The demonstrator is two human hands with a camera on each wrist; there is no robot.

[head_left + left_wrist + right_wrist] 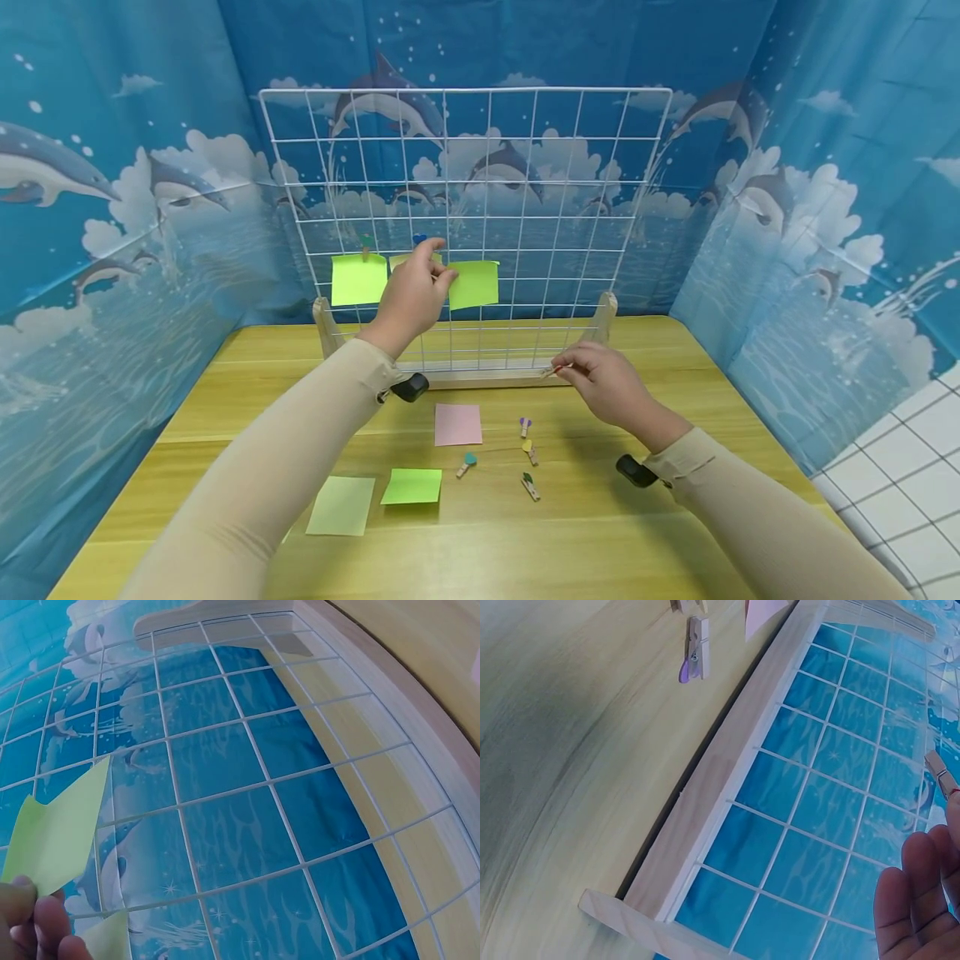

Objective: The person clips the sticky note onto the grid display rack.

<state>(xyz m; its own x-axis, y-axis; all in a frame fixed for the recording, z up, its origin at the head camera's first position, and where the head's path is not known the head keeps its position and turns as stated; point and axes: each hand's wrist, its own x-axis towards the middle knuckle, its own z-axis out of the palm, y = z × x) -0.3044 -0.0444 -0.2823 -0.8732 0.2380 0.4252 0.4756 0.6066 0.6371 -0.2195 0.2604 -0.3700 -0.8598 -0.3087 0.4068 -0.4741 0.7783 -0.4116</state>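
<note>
My left hand (411,293) pinches a bright green sticky note (476,285) by its left edge, up at the white wire grid (521,217). In the left wrist view the same note (61,825) bends a little between thumb and fingers. My right hand (613,389), lower and to the right, holds a small wooden clothespin (548,372) with a bit of red on it, in front of the grid's lower part. Another green note (359,281) hangs on the grid from a green-topped clothespin (366,247). Beside it, a yellowish note (396,262) under a blue-topped clothespin (420,239) is partly hidden by my left hand.
On the wooden table lie a pink note (458,425), a pale yellow note (341,507) and a green note (412,486). Several clothespins lie right of them, including purple (525,427), yellow (530,452), teal (467,465) and dark green (531,487) ones. Wooden feet (604,317) support the grid.
</note>
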